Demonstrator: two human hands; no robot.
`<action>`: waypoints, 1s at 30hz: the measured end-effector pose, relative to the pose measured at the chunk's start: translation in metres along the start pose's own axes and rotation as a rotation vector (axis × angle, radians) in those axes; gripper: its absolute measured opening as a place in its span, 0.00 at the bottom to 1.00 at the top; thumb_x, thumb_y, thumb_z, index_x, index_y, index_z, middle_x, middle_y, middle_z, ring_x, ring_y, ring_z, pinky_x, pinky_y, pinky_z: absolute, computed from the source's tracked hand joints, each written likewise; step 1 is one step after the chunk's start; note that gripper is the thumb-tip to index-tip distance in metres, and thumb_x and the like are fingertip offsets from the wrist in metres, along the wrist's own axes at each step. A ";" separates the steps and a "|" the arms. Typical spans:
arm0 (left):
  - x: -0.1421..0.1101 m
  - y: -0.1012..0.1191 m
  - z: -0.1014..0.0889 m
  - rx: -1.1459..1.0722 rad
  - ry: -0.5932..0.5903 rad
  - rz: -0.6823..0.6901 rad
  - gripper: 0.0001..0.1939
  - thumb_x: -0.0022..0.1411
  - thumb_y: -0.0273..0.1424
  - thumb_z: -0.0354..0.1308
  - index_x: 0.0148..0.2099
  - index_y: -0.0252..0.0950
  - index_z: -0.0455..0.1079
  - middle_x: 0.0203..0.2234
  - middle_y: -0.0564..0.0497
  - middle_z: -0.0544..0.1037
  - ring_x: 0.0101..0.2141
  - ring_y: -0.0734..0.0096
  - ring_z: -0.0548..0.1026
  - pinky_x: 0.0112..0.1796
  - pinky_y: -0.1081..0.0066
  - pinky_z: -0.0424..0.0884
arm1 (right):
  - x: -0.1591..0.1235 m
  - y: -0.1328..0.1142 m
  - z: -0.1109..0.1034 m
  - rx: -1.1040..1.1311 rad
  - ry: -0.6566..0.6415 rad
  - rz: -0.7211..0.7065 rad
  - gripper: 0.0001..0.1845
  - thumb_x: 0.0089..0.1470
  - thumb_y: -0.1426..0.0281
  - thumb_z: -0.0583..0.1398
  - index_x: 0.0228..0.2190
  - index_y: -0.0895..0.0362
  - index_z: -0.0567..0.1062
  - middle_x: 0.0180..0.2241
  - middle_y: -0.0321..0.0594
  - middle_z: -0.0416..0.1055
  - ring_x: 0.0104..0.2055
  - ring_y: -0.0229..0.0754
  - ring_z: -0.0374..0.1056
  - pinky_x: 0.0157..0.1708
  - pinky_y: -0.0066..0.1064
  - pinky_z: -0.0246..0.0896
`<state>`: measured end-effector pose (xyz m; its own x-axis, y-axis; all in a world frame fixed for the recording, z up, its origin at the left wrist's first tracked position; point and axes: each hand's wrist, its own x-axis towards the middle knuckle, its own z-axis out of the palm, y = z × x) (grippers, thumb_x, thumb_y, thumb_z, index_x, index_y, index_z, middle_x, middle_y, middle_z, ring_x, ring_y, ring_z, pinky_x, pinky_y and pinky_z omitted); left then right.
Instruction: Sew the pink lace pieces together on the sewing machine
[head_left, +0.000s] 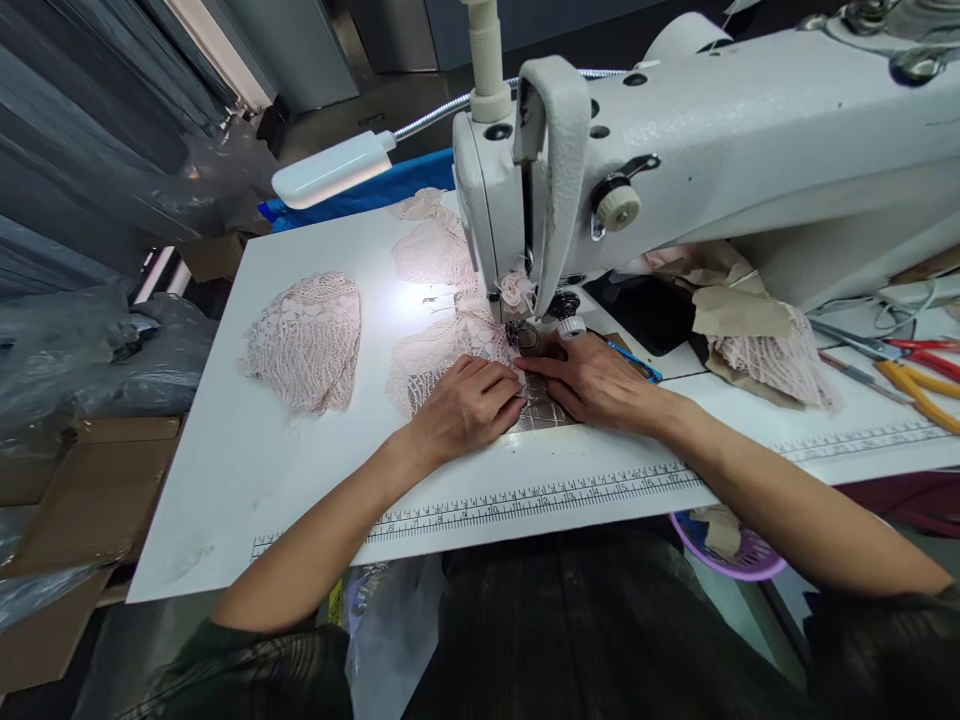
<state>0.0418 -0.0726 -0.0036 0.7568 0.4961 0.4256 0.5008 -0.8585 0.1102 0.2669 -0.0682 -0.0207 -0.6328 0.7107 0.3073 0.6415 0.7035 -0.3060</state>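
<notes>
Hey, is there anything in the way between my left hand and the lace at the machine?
Nothing visible: your left hand rests on the lace. The presser foot stands just beyond, near your right hand, not in between. What lies under your left hand is hidden.

Beneath the sewing machine (720, 130), your left hand (466, 402) and right hand (600, 382) touch pale pink lace (424, 362); left of the machine, 1 lace pile (307, 342) lies apart.

From here I see the pale pink lace (442, 345) spread over the table (315, 480). Its right side reaches under the sewing machine (487, 210).
</notes>
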 end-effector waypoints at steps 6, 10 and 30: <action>-0.001 -0.002 -0.003 -0.041 -0.037 0.019 0.08 0.66 0.28 0.54 0.39 0.34 0.75 0.37 0.48 0.80 0.38 0.68 0.77 0.49 0.60 0.72 | -0.001 0.000 -0.001 0.036 0.015 0.005 0.24 0.58 0.75 0.53 0.54 0.56 0.74 0.46 0.52 0.67 0.45 0.51 0.62 0.43 0.42 0.57; 0.001 -0.008 -0.018 -0.106 -0.106 0.020 0.09 0.65 0.31 0.55 0.42 0.36 0.75 0.41 0.47 0.80 0.40 0.66 0.77 0.51 0.56 0.70 | 0.000 0.000 -0.002 0.058 0.023 0.005 0.23 0.58 0.75 0.53 0.53 0.53 0.75 0.45 0.50 0.67 0.45 0.51 0.61 0.43 0.42 0.57; -0.064 0.115 -0.025 0.045 -0.263 0.116 0.23 0.68 0.45 0.53 0.54 0.31 0.69 0.57 0.36 0.70 0.56 0.49 0.69 0.52 0.52 0.68 | 0.000 0.001 0.004 0.069 0.063 0.013 0.22 0.56 0.76 0.54 0.49 0.54 0.78 0.44 0.50 0.69 0.45 0.50 0.62 0.44 0.42 0.59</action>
<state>0.0404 -0.2059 0.0042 0.8898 0.4170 0.1852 0.4186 -0.9076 0.0320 0.2655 -0.0677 -0.0248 -0.5950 0.7193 0.3585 0.6163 0.6946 -0.3709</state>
